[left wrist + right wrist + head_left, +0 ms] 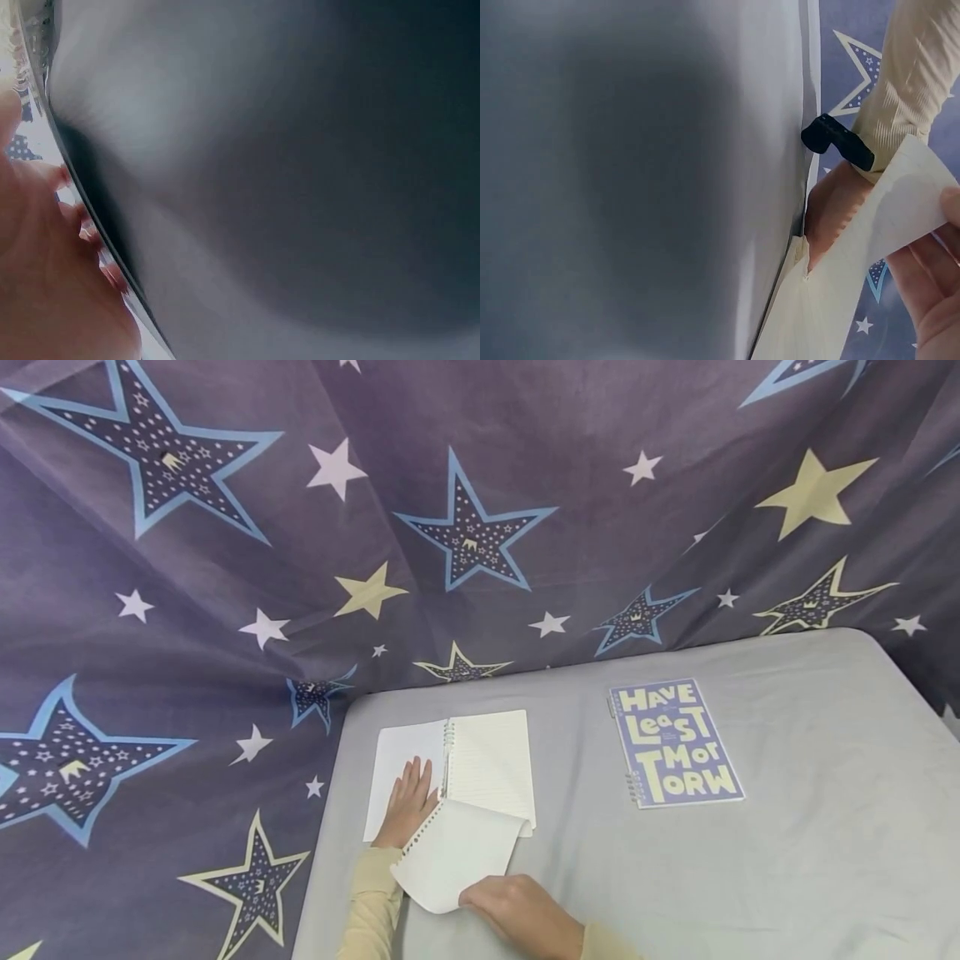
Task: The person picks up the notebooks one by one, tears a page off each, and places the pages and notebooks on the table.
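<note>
On my feed there's one open spiral notebook (pixel 491 760), lower centre, lined page on the right, plus one white sheet (pixel 457 852) over its bottom end, holes down one edge, a corner curling. Two hands, apart: left hand (pixel 408 797) flat on the left page, right hand (pixel 521 910) pinching the sheet; one purple-covered notebook (pixel 678 743) sits right of centre.

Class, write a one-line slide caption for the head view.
Left hand resting on an open notebook, a hole-edged sheet in the right hand's grip.
</note>
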The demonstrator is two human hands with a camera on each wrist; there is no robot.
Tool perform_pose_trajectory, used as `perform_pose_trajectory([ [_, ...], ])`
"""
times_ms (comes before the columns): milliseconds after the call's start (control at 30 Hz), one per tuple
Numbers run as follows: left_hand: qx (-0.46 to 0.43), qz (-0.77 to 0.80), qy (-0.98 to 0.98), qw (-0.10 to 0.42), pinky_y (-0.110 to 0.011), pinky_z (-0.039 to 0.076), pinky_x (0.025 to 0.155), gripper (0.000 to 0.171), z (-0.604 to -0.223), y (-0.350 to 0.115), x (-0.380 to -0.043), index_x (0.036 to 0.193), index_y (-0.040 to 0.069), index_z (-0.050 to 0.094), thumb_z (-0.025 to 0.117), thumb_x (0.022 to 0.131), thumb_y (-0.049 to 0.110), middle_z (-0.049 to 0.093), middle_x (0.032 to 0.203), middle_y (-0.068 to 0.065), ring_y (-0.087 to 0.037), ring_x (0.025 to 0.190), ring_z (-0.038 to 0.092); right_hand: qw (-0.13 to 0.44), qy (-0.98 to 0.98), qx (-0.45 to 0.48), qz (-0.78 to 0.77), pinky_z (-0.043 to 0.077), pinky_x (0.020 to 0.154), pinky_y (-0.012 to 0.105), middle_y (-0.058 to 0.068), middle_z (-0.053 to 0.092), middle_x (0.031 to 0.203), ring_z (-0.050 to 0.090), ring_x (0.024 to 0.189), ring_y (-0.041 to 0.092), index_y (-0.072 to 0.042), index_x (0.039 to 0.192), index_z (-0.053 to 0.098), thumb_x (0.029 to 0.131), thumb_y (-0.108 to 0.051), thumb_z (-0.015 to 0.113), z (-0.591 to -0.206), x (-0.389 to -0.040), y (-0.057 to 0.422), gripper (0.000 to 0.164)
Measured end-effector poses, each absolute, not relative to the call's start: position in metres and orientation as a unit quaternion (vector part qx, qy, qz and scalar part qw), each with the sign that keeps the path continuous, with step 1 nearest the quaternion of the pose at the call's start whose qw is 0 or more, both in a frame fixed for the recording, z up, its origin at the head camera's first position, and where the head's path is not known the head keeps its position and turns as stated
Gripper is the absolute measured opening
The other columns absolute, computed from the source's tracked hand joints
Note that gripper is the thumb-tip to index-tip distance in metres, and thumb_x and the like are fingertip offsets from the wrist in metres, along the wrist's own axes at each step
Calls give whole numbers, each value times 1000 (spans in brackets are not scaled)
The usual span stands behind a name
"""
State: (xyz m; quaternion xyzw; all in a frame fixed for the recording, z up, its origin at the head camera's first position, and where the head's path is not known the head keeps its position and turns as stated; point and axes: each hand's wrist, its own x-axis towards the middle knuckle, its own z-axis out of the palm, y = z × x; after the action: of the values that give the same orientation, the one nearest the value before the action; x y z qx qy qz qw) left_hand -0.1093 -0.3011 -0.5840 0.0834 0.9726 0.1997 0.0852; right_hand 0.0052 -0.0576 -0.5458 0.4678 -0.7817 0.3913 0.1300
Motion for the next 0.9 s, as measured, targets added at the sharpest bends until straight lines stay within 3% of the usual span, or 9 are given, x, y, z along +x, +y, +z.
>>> perform_pose_trajectory([
  [200, 72, 182, 977, 85, -48, 0, 113, 63, -586, -299, -111, 148, 8, 9, 24, 98, 45, -1, 154, -13, -29, 140, -4, 112, -784, 466, 394, 46, 82, 9, -8, 67, 99, 60, 94, -1, -15, 102, 63, 91, -23, 54, -544, 9, -56, 16],
  [500, 82, 154, 983, 66, -55, 4, 111, 62, -578, -296, -110, 147, 4, 13, 26, 99, 40, 4, 153, -18, -35, 139, 2, 94, -789, 453, 405, 46, 80, 9, -7, 67, 97, 61, 92, -1, -14, 100, 64, 88, -18, 60, -539, 13, -58, 13],
  [600, 77, 147, 984, 68, -54, 4, 111, 63, -578, -298, -111, 147, 6, 13, 26, 98, 43, 4, 153, -16, -34, 139, 1, 83, -789, 448, 411, 47, 79, 9, -7, 67, 96, 60, 91, -1, -14, 101, 63, 89, -32, 58, -539, 14, -57, 22],
  [733, 71, 146, 984, 70, -52, 4, 112, 63, -575, -296, -113, 148, 7, 12, 27, 98, 42, 4, 153, -15, -32, 140, 1, 71, -790, 449, 411, 47, 80, 10, -7, 67, 97, 60, 92, -2, -13, 103, 62, 85, -54, 53, -539, 15, -56, 46],
  [900, 76, 153, 983, 65, -53, 2, 111, 63, -578, -297, -113, 148, 7, 12, 26, 98, 43, 3, 153, -15, -32, 140, 0, 63, -792, 462, 393, 47, 80, 9, -7, 67, 100, 60, 93, -1, -13, 106, 62, 81, -63, 52, -541, 17, -54, 57],
])
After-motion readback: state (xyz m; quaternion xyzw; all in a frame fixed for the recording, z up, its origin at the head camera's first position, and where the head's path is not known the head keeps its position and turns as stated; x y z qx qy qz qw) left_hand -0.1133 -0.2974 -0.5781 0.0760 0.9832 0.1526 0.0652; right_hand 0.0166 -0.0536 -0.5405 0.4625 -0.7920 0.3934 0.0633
